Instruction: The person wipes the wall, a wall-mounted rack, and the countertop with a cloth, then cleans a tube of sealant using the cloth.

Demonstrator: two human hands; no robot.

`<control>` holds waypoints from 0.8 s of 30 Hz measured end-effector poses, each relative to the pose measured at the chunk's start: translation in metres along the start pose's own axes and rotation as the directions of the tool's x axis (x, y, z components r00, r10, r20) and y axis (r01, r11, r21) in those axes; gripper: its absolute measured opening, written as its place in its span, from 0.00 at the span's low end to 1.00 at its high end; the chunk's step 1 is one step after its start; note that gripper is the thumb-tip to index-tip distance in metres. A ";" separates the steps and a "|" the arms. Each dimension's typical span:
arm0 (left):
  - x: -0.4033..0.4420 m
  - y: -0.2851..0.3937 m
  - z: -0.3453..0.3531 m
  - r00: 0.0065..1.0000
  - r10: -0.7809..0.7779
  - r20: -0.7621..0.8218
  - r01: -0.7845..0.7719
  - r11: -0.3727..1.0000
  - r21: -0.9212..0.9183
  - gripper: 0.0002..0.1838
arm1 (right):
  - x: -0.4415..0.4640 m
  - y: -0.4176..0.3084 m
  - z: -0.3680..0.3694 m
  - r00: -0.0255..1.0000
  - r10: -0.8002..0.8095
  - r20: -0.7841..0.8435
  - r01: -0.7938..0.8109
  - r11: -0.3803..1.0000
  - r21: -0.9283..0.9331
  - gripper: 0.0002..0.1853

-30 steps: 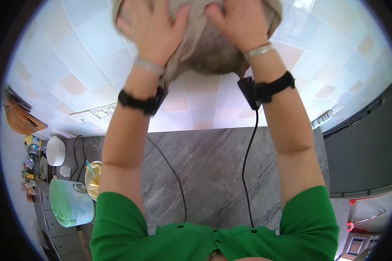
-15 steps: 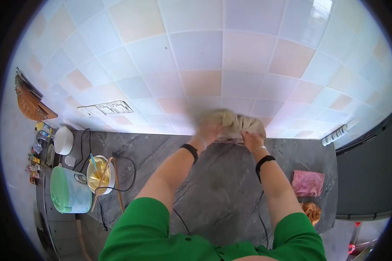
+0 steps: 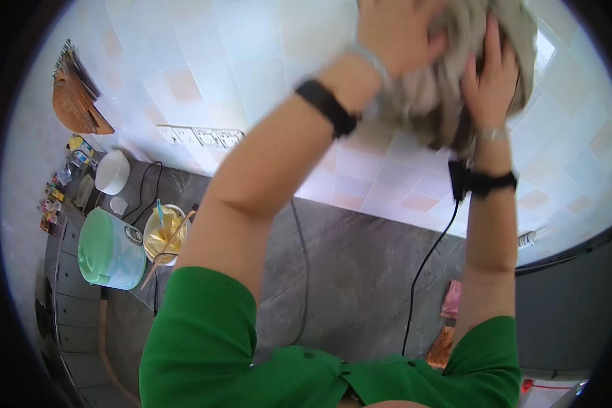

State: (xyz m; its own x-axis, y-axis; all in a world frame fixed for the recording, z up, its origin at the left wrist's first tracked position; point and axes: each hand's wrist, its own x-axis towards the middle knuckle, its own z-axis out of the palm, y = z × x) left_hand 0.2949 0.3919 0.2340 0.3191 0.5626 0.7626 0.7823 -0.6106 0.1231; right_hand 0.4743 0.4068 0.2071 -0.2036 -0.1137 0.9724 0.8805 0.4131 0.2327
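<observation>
A bunched beige-grey cloth (image 3: 421,102) is held up in front of the tiled wall, near the top of the view. My left hand (image 3: 398,37) grips its left side, with the fingers blurred and partly lost in the folds. On the other side, my right hand (image 3: 493,88) has its thumb and fingers pressed into the fabric. Both wrists wear black bands, and a black cable hangs from the right one. The upper part of the cloth is cut off by the frame.
On the grey marbled counter (image 3: 360,272) at left stand a green-lidded container (image 3: 109,251), a bowl with yellow contents (image 3: 166,234) and a white bowl (image 3: 113,171). A pink cloth (image 3: 451,299) and an orange-brown cloth (image 3: 440,347) lie at right. Sockets (image 3: 200,137) line the wall.
Both hands have lifted the cloth from the counter's back edge, up and to the right in front of the wall. The view has tilted and shifted.
</observation>
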 end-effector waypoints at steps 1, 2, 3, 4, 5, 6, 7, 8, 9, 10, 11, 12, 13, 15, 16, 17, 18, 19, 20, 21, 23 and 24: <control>0.009 -0.015 -0.011 0.776 0.301 -0.555 -0.215 0.953 0.216 0.35 | 0.033 -0.019 -0.001 0.999 -0.006 0.041 0.006 1.000 0.011 0.27; 0.003 -0.025 -0.023 0.792 0.237 -0.563 -0.153 0.969 0.192 0.33 | 0.055 -0.043 0.004 0.997 -0.014 0.075 0.012 1.000 0.019 0.24; -0.010 -0.039 -0.021 0.806 0.176 -0.565 -0.080 0.978 0.192 0.32 | 0.052 -0.053 0.013 0.977 -0.023 0.212 0.019 1.000 0.024 0.25; -0.026 -0.056 -0.012 0.815 0.120 -0.567 -0.008 0.981 0.196 0.31 | 0.043 -0.061 0.026 0.940 -0.032 0.340 0.024 0.999 0.028 0.26; -0.049 -0.073 0.005 0.815 0.104 -0.570 0.020 0.978 0.208 0.30 | 0.030 -0.069 0.037 0.888 -0.039 0.457 0.027 0.999 0.032 0.27; -0.078 -0.089 0.027 0.815 0.087 -0.573 0.050 0.974 0.219 0.29 | 0.009 -0.081 0.042 0.879 -0.132 0.459 0.101 0.991 0.091 0.25; -0.113 -0.098 0.051 0.842 0.042 -0.537 0.054 0.985 0.163 0.26 | -0.020 -0.093 0.043 0.861 -0.226 0.455 0.176 0.973 0.150 0.23; -0.153 -0.102 0.075 0.868 0.000 -0.497 0.060 0.993 0.106 0.24 | -0.057 -0.105 0.044 0.708 -0.215 0.673 0.086 0.972 0.220 0.24; -0.192 -0.102 0.100 0.910 -0.128 -0.394 0.136 0.991 -0.008 0.23 | -0.093 -0.116 0.039 0.496 -0.215 0.841 -0.020 0.966 0.258 0.25; -0.232 -0.101 0.123 0.934 -0.144 -0.328 0.146 0.989 -0.018 0.24 | -0.116 -0.133 0.027 0.153 -0.175 0.973 0.170 0.974 0.148 0.26; -0.274 -0.103 0.159 0.925 -0.281 -0.257 0.265 0.959 -0.095 0.24 | -0.142 -0.139 0.022 -0.047 -0.153 0.987 -0.060 0.987 0.150 0.27; -0.303 -0.092 0.172 0.934 -0.291 -0.206 0.280 0.957 -0.080 0.23 | -0.164 -0.148 0.016 -0.171 -0.151 0.973 -0.093 0.986 0.137 0.28; -0.333 -0.082 0.182 0.941 -0.309 -0.142 0.303 0.951 -0.062 0.23 | -0.185 -0.156 0.010 -0.293 -0.148 0.944 -0.121 0.986 0.117 0.29; -0.393 -0.067 0.216 0.901 -0.424 0.088 0.433 0.878 -0.205 0.22 | -0.318 -0.143 0.002 -0.060 -0.395 0.917 -0.012 0.919 0.395 0.27; -0.422 -0.059 0.219 0.854 -0.477 0.208 0.517 0.818 -0.250 0.21 | -0.383 -0.137 -0.003 0.059 -0.501 0.863 0.088 0.864 0.496 0.26; -0.439 -0.053 0.218 0.785 -0.441 0.435 0.540 0.831 -0.133 0.20 | -0.392 -0.151 -0.017 -0.006 -0.419 0.908 -0.002 0.908 0.419 0.25; -0.442 -0.054 0.220 0.665 -0.394 0.634 0.528 0.849 -0.027 0.20 | -0.400 -0.165 -0.030 -0.072 -0.331 0.941 -0.079 0.942 0.325 0.24; -0.445 -0.059 0.220 0.501 -0.334 0.798 0.482 0.874 0.063 0.19 | -0.404 -0.176 -0.042 -0.147 -0.236 0.961 -0.142 0.966 0.215 0.23; -0.442 -0.067 0.214 0.545 -0.329 0.771 0.475 0.879 0.039 0.17 | -0.397 -0.186 -0.051 -0.121 -0.208 0.971 -0.210 0.961 0.180 0.23; -0.429 -0.069 0.191 0.575 -0.450 0.683 0.664 0.744 -0.068 0.15 | -0.374 -0.195 -0.056 -0.093 -0.170 0.981 -0.275 0.951 0.139 0.23; -0.401 -0.076 0.137 0.437 -0.769 0.467 0.844 0.171 -0.508 0.14 | -0.336 -0.216 -0.059 0.088 -0.122 0.989 -0.408 0.901 0.147 0.21; -0.405 -0.098 0.139 0.525 -0.821 0.225 0.784 0.363 -0.503 0.15 | -0.319 -0.230 -0.048 0.245 -0.090 0.965 -0.458 0.867 0.197 0.19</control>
State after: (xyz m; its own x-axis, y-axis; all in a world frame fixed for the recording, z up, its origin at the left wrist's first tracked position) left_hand 0.1631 0.3013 -0.1748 -0.3537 0.9222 0.1563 0.2651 -0.0614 0.9623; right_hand 0.3566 0.3049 -0.1570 -0.5421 0.8073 0.2331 0.7723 0.5880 -0.2404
